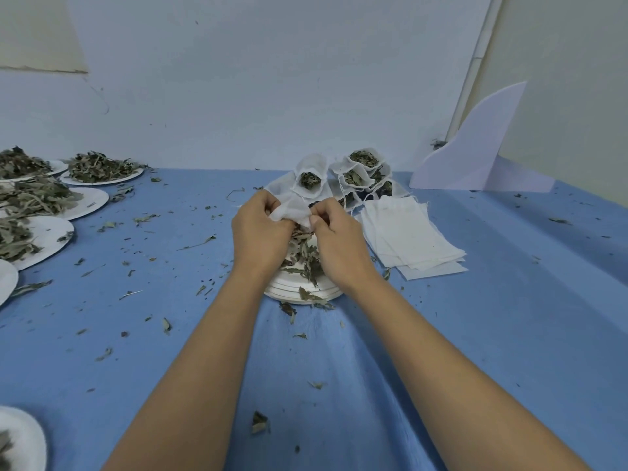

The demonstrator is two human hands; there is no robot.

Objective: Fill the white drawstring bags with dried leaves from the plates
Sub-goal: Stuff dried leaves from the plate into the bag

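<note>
Left hand point(260, 229) and right hand point(334, 239) both have fingers point(268, 202) curled, pinching the thin white cloth drawstring bag point(292, 212) above the stack of round white paper plates point(302, 293) mid-way across the blue-covered counter point(475, 334) — I'd pull its mouth wide and stay low over the dried green leaves point(304, 256), less spillage.

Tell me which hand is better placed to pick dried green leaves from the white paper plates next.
Probably the right hand: it only pinches the edge of the white cloth bag, just above the dried green leaves, while the left hand grips the bag's bulk.
</note>
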